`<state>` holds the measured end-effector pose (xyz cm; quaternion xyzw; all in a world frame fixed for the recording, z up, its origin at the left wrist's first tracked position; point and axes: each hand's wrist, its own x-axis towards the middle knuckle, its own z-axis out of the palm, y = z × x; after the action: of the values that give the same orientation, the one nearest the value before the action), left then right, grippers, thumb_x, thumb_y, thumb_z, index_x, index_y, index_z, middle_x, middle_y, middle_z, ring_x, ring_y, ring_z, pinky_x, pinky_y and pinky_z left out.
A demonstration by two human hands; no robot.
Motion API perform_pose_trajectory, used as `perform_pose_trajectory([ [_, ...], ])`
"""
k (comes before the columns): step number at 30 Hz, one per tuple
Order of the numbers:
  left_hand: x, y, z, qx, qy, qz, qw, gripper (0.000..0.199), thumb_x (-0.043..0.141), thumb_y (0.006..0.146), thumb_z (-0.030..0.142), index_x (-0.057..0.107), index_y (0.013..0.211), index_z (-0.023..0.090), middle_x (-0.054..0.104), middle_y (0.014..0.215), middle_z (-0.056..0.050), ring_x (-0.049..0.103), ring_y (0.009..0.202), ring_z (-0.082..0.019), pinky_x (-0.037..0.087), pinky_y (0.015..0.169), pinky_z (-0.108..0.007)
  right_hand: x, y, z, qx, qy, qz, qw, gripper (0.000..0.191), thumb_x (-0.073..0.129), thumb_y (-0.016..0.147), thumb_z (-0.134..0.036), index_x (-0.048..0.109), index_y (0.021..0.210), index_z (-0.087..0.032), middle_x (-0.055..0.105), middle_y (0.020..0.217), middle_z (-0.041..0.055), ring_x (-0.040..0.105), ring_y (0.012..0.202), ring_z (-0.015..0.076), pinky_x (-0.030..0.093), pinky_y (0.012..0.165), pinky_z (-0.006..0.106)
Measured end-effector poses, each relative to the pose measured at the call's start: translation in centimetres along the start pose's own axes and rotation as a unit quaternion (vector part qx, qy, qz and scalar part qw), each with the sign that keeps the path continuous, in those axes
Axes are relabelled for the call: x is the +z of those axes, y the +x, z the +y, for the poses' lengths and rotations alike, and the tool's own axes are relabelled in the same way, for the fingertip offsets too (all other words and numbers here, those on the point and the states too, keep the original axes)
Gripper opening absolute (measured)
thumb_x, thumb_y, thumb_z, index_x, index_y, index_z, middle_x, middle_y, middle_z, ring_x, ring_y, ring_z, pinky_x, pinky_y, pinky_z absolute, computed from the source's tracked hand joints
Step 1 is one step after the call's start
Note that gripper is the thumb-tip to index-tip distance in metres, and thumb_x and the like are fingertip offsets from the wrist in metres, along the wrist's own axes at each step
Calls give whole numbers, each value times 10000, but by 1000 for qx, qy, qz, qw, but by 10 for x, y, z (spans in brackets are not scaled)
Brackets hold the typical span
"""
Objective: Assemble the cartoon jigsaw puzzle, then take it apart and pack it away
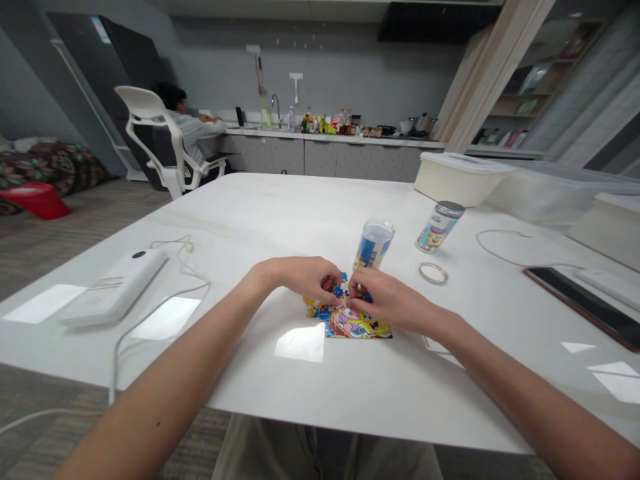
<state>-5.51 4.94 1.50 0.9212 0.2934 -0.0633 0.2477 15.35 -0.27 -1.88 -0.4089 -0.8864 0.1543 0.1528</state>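
Head view: colorful cartoon jigsaw puzzle (pixel 357 323), partly assembled, under both hands (pixel 341 293), fingers curled, grasp unclear.

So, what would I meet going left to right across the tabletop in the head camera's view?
White slab-shaped device, left hand, clear-topped canister, silver-lidded canister, dark-screened phone.

Beyond the cup (pixel 374 243) and to its left, the table (pixel 280 207) lies open; right of it, the can (pixel 439 228) and lid (pixel 433 273) obstruct, a tub (pixel 457 181) farther back, while left hand (pixel 311 277) and right hand (pixel 389 300) crowd its near side
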Motion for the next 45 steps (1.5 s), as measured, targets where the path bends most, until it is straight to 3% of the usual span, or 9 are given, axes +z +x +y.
perform_pose_trajectory([
  [6,3,4,-8,38,5,19,999,167,561,798,320,617,847,170,613,748,-6,516,623,-115,358,568,-242,-1,0,-6,23,33,0,999,193,640,822,-237,550,984,-184,620,926,51,579,817,183,447,703,300],
  [10,2,3,-8,22,15,25,999,164,543,806,316,604,836,167,614,742,-8,521,622,-114,362,567,-240,5,3,-7,42,65,18,997,222,625,842,-214,553,1050,-178,635,934,57,583,809,180,452,690,301],
  [17,-2,1,-6,36,2,71,997,132,514,840,302,573,843,184,620,741,4,533,639,-118,366,577,-236,11,5,-5,21,42,25,999,53,593,866,-155,569,896,-191,621,839,33,566,787,178,437,678,295],
  [21,-4,0,-6,40,-10,70,997,84,562,790,227,602,846,179,646,794,-1,564,695,-120,396,640,-234,11,3,-4,2,29,34,999,72,587,870,-143,542,900,-189,615,866,39,556,805,181,441,701,301],
  [32,-2,1,-10,60,-14,83,995,181,541,744,152,656,883,169,670,828,-17,584,742,-131,425,694,-245,10,2,-8,-36,-33,38,998,39,548,888,-150,578,905,-168,596,897,79,550,850,208,454,740,332],
  [37,-2,1,-9,45,-13,102,994,113,552,751,208,605,845,173,625,769,5,551,675,-119,411,629,-236,8,3,-8,-46,-45,40,997,80,536,880,-144,598,929,-155,595,930,99,561,867,211,460,758,335],
  [45,-1,2,-11,55,-10,85,995,138,519,765,226,616,848,173,612,740,11,536,657,-117,400,622,-235,5,5,-6,-50,-83,24,995,126,543,874,-162,612,973,-127,584,919,96,549,838,200,442,734,316],
])
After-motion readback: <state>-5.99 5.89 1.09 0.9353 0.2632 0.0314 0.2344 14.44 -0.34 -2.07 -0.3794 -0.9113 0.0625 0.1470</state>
